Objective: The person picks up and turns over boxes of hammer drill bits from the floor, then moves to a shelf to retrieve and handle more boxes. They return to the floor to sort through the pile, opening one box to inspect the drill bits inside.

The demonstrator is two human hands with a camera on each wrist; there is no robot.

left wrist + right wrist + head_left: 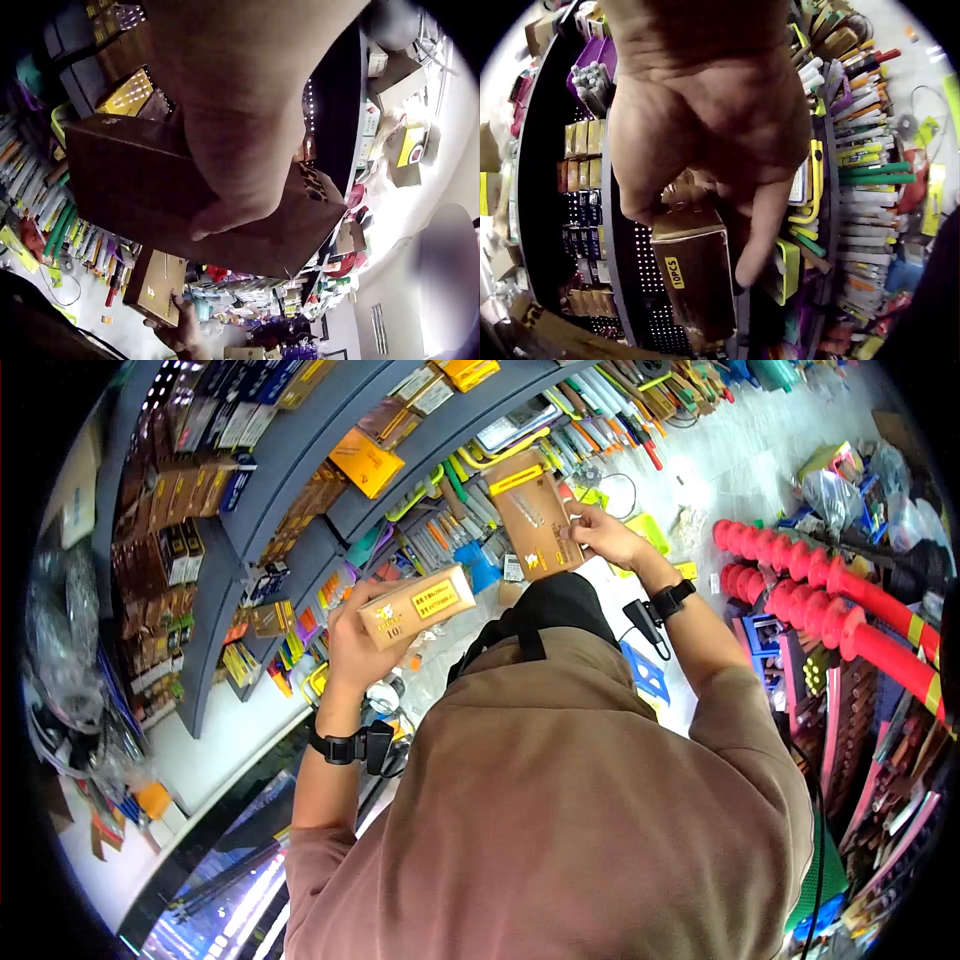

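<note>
In the head view, the left hand point(362, 635) grips a small cardboard box point(418, 606) with yellow print and "10" on its side. The right hand point(608, 538) pinches the edge of a larger-looking brown box point(530, 520) with a yellow strip. The two boxes are apart. The left wrist view has the left hand point(244, 150) over its box point(142, 176), thumb across the side, with the right hand point(182, 334) on the other box beyond. In the right wrist view, fingers and thumb of the right hand point(705, 127) straddle a box point(697, 277) marked "10PCS".
Grey shelves point(300, 470) with stacked small boxes curve along the left and top. Rows of packaged tools point(600, 410) lie beyond the hands. Red ribbed rods point(800, 565) and plastic bags point(835, 495) are at the right. A glass case point(225, 880) is at lower left.
</note>
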